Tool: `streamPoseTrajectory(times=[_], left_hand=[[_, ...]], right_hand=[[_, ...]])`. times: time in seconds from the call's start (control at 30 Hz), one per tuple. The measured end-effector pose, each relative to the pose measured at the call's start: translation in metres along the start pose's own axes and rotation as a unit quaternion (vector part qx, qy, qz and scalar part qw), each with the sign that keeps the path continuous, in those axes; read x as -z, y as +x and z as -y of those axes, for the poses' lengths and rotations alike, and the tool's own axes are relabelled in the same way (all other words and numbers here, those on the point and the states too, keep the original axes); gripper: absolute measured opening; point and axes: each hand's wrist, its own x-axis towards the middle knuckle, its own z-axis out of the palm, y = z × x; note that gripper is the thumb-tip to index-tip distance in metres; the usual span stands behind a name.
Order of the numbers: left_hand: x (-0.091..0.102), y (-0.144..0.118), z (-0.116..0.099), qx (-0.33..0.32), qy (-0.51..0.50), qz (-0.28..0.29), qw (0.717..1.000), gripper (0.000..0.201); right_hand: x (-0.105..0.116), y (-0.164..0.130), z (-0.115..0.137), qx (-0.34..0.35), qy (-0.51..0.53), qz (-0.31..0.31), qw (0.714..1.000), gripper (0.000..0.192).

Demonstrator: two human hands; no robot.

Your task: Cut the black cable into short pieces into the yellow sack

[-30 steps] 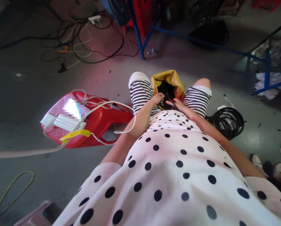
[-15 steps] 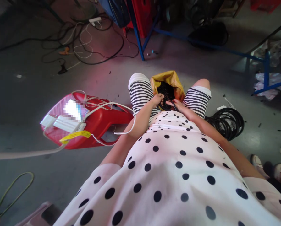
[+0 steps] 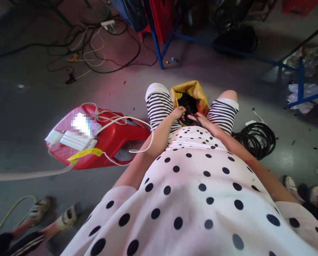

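Two grips, left hand [image 3: 178,113] & right hand [image 3: 200,119], pinching black cable piece [image 3: 189,119] over yellow bag [image 3: 192,92]; prob. light, bendy, gripping near ends.

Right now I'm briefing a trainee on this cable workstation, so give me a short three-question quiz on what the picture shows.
1. True or false: the yellow bag sits between the person's knees.
2. What lies on the floor by the right knee: A) black cable coil B) a toolbox C) a bucket?
3. Fill in: the white cords lie on a ____ plastic stool.

Key: 1 true; 2 A; 3 red. The left hand and right hand meet at the bag's mouth on small black pieces.
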Motion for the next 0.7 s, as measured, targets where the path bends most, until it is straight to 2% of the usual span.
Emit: streamPoseTrajectory(times=[0.13, 0.7], left_hand=[[0.0002, 0.0004, 0.0006, -0.004, 0.003, 0.006, 1.0, 0.027], [0.0016, 0.0039, 0.0029, -0.009, 0.035, 0.047, 0.998, 0.029]], right_hand=[[0.0002, 0.002, -0.0006, -0.01, -0.002, -0.002, 1.0, 0.062], [0.0008, 0.0052, -0.0074, 0.027, -0.045, -0.004, 0.999, 0.057]])
